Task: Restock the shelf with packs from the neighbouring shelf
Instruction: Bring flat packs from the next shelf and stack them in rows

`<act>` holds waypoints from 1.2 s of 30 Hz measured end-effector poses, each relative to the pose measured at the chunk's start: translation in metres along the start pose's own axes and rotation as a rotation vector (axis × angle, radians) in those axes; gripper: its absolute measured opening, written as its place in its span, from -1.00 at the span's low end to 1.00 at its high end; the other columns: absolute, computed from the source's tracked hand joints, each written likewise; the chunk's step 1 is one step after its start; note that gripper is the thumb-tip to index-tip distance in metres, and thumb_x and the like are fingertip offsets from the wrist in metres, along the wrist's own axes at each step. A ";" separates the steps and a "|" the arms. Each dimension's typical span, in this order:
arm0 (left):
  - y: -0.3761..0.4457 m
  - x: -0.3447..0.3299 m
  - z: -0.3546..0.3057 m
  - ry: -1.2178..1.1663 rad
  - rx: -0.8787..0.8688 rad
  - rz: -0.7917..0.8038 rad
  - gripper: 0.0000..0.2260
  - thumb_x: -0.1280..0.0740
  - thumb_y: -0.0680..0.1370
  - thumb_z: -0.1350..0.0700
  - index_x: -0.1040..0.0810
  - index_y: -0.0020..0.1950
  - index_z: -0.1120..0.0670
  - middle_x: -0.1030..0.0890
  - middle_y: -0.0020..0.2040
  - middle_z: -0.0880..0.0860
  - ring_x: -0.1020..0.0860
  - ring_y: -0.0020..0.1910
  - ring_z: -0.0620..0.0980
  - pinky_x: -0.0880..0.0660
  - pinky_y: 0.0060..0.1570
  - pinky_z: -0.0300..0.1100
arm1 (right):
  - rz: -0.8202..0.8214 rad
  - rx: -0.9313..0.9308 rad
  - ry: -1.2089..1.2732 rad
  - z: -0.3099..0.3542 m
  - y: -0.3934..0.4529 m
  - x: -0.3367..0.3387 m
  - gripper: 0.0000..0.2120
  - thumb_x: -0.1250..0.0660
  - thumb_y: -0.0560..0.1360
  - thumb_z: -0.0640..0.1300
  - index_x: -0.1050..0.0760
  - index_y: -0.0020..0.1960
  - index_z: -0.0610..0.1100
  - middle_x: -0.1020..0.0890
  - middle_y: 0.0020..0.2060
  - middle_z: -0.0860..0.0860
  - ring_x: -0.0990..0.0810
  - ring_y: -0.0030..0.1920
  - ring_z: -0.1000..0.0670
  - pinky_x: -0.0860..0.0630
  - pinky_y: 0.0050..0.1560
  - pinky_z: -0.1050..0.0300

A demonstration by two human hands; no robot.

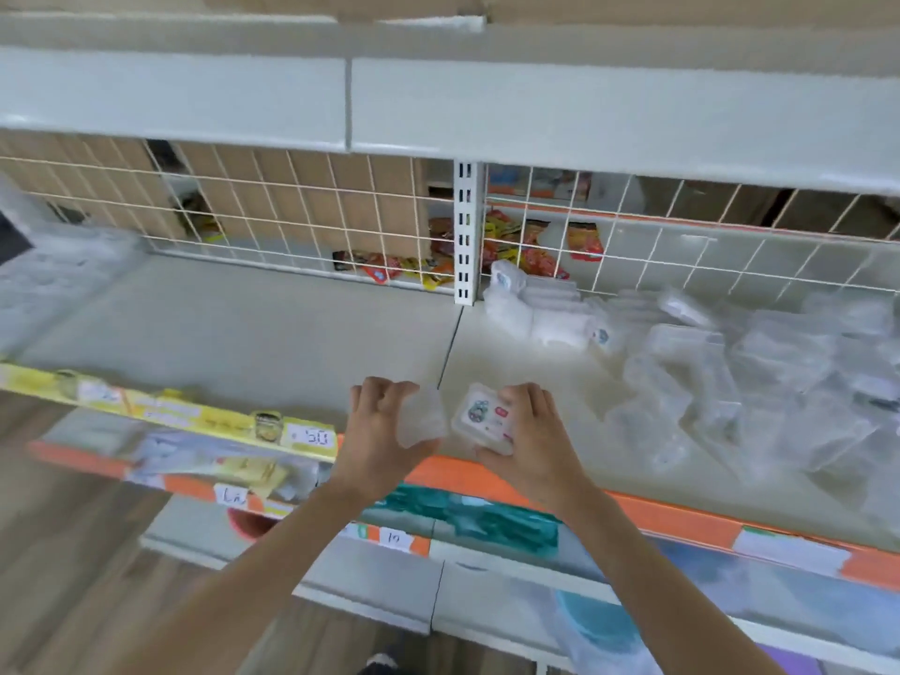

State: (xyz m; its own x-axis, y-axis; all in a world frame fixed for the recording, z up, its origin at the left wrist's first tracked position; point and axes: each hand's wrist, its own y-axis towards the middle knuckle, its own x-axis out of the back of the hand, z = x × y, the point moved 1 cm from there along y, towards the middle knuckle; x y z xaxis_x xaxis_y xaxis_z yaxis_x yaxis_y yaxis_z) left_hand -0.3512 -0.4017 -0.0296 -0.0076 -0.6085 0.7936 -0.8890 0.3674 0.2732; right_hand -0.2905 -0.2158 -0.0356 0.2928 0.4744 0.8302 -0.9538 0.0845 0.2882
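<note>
My left hand (pixel 377 426) grips a clear plastic pack (pixel 422 417) just left of the seam between two shelf boards. My right hand (pixel 533 433) holds a clear pack with a cartoon label (pixel 482 417) just right of that seam, above the front edge. The left shelf board (pixel 253 324) is mostly bare in front of me. The right shelf board (pixel 531 372) carries a pile of several clear packs (pixel 759 377) and white packs (pixel 540 309) toward the back.
A white wire grid (pixel 311 211) backs the shelf, with a slotted upright post (pixel 468 236) at the seam. Colourful sachets (pixel 526 250) lie behind the grid. An upper shelf edge (pixel 438 104) overhangs. Yellow price strip (pixel 185 411) left, orange strip (pixel 682 518) right; lower shelves below.
</note>
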 end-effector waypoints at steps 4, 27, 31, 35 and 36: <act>-0.025 0.032 0.040 0.051 0.123 -0.100 -0.42 -0.59 0.22 0.05 -0.52 0.18 0.14 -0.43 0.06 0.16 -0.35 0.05 0.16 -0.35 0.07 -0.06 | 0.023 0.202 0.017 0.036 0.017 -0.027 -0.46 -0.47 0.22 -0.03 -0.31 0.08 -0.17 -0.44 -0.05 -0.13 -0.36 -0.07 -0.09 -0.46 -0.07 0.01; -0.108 0.241 0.298 0.122 0.298 -0.258 -0.37 -0.58 0.23 -0.01 -0.46 0.19 0.20 -0.45 0.07 0.10 -0.33 0.11 0.11 -0.21 0.14 -0.23 | 0.123 0.421 0.061 0.304 0.077 -0.222 -0.45 -0.53 0.17 -0.07 -0.43 0.06 -0.23 -0.49 -0.07 -0.12 -0.47 -0.06 -0.15 -0.44 -0.05 0.05; -0.107 0.251 0.325 0.065 0.335 -0.253 -0.30 -0.44 0.20 -0.25 -0.46 0.18 0.16 -0.43 0.05 0.04 -0.29 0.03 0.03 -0.25 0.08 -0.23 | 0.134 0.403 0.041 0.319 0.094 -0.238 -0.47 -0.52 0.19 -0.07 -0.43 0.06 -0.24 -0.48 -0.06 -0.12 -0.44 -0.03 -0.15 -0.39 -0.01 0.07; -0.098 0.251 0.343 0.007 0.391 -0.274 -0.27 -0.37 0.18 -0.29 -0.44 0.20 0.12 -0.40 0.09 0.02 -0.26 0.04 -0.03 -0.28 0.08 -0.21 | 0.167 0.372 0.043 0.334 0.129 -0.253 -0.46 -0.53 0.21 -0.09 -0.43 0.10 -0.24 -0.47 -0.05 -0.13 -0.44 -0.01 -0.17 -0.29 0.02 0.13; -0.094 0.251 0.348 -0.004 0.387 -0.270 -0.26 -0.34 0.18 -0.31 -0.44 0.21 0.12 -0.40 0.09 0.01 -0.25 0.04 -0.04 -0.27 0.08 -0.23 | 0.174 0.365 0.059 0.338 0.140 -0.258 -0.45 -0.52 0.23 -0.08 -0.42 0.12 -0.24 -0.47 -0.03 -0.13 -0.43 0.01 -0.16 -0.32 0.05 0.09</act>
State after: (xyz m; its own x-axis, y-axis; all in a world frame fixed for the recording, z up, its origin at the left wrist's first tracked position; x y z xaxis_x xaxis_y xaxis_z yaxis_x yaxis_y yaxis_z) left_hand -0.4289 -0.8341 -0.0452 0.2460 -0.6494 0.7195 -0.9648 -0.0930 0.2459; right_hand -0.4775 -0.6229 -0.0482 0.1144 0.5046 0.8557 -0.8994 -0.3132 0.3050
